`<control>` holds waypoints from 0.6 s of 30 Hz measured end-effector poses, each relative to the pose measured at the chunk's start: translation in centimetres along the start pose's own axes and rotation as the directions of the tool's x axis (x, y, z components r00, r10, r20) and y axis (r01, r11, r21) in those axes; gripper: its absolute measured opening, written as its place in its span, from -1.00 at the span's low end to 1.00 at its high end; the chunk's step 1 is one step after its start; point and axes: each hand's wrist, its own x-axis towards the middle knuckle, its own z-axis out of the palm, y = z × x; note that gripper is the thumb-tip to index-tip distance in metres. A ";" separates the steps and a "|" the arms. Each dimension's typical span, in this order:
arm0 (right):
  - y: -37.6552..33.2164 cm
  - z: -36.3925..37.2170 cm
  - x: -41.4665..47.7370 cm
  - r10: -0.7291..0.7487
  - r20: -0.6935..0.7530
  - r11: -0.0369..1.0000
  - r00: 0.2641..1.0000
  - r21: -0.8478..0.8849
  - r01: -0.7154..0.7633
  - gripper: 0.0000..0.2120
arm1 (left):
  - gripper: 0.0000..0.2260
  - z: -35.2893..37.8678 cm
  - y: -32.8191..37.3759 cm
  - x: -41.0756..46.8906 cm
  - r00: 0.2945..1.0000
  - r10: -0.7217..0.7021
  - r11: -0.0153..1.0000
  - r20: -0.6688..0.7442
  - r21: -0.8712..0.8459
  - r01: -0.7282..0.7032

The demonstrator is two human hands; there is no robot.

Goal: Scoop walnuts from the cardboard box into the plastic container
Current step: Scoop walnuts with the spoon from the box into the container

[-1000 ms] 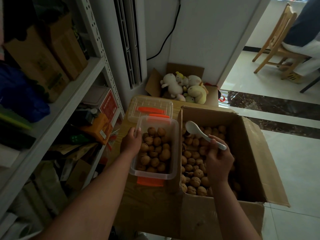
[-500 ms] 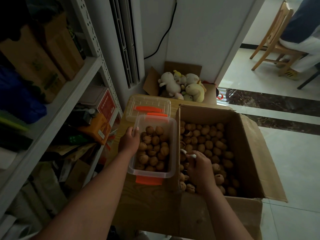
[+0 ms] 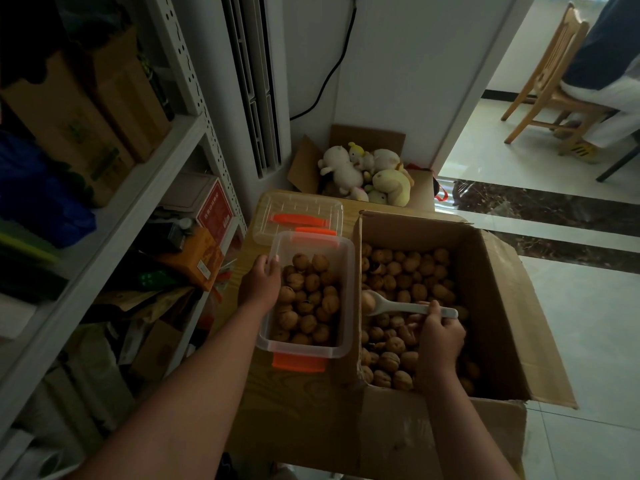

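A clear plastic container [image 3: 348,258] with orange clips stands on a wooden table, partly filled with walnuts [image 3: 308,299]. My left hand [image 3: 259,284] grips its left rim. To the right, an open cardboard box [image 3: 491,306] holds many walnuts [image 3: 412,268]. My right hand [image 3: 441,336] grips the handle of a white spoon [image 3: 391,306] inside the box. The spoon's bowl points left toward the container and carries a walnut [image 3: 367,301] just by the box's left wall.
The container's clear lid [image 3: 298,216] lies on the table behind it. A box of plush toys [image 3: 367,171] sits beyond. Cluttered metal shelves [image 3: 114,209] line the left. A tiled floor [image 3: 588,323] and a seated person on a wooden chair [image 3: 550,81] are at right.
My right hand dipped the spoon down into the walnuts and has now raised it with a walnut, swinging the bowl left toward the container. My left hand stayed on the rim.
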 end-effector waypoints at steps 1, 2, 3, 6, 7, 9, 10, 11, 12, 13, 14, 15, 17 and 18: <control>-0.6 0.0 -0.1 -0.021 0.000 0.999 1.000 0.044 0.021 -0.81 | -0.61 0.0 0.0 0.0 1.000 0.000 1.000 0.002 0.001 0.000; -1.2 0.0 -0.3 -0.051 -0.001 0.995 0.999 0.082 0.051 -0.82 | -0.61 0.0 0.0 -0.1 1.000 -0.002 1.000 0.003 0.002 0.002; -1.8 0.0 -0.4 -0.088 -0.004 0.988 0.996 0.124 0.088 -0.81 | -0.60 0.0 0.0 -0.1 1.000 -0.003 1.000 0.004 0.002 0.003; -3.6 -0.1 -0.5 -0.170 0.003 0.958 0.985 0.233 0.165 -0.78 | -0.59 0.0 -0.1 0.1 1.000 -0.005 1.000 0.007 0.000 0.005; -4.0 -0.1 -0.5 -0.183 0.027 0.953 0.983 0.250 0.171 -0.76 | -0.59 0.0 -0.2 0.1 1.000 -0.004 1.000 0.004 0.000 0.004; -4.5 -0.1 -0.4 -0.217 0.103 0.950 0.971 0.250 0.186 -0.74 | -0.61 0.1 -0.2 0.1 1.000 -0.004 1.000 -0.001 0.000 0.004; -4.7 -0.1 -0.4 -0.251 0.157 0.950 0.955 0.231 0.212 -0.74 | -0.61 0.1 -0.1 0.1 1.000 -0.002 1.000 -0.003 -0.001 0.002; -4.9 -0.1 -0.5 -0.289 0.224 0.947 0.931 0.207 0.244 -0.75 | -0.62 0.1 -0.1 0.1 1.000 0.000 1.000 -0.003 -0.001 0.000; -4.9 0.0 -0.6 -0.321 0.295 0.943 0.900 0.187 0.275 -0.76 | -0.61 0.0 -0.1 0.1 1.000 -0.001 1.000 -0.003 0.001 0.001; -4.9 0.1 -0.8 -0.343 0.357 0.938 0.869 0.174 0.299 -0.77 | -0.61 0.0 0.0 0.0 1.000 -0.002 1.000 -0.002 0.002 0.002; -4.7 0.2 -0.8 -0.359 0.403 0.933 0.842 0.164 0.319 -0.77 | -0.62 0.0 0.0 0.0 1.000 -0.003 1.000 -0.001 0.003 0.003; -4.6 0.2 -0.8 -0.374 0.435 0.927 0.819 0.159 0.339 -0.77 | -0.62 0.0 0.0 0.0 1.000 -0.001 1.000 -0.001 0.005 0.001; -4.4 0.3 -0.8 -0.391 0.456 0.919 0.800 0.153 0.362 -0.76 | -0.62 0.0 -0.1 0.1 1.000 -0.002 1.000 -0.001 0.014 0.002; -4.4 0.2 -0.7 -0.389 0.450 0.920 0.804 0.151 0.361 -0.77 | -0.63 -0.1 -0.1 0.1 1.000 -0.001 1.000 -0.001 0.016 0.001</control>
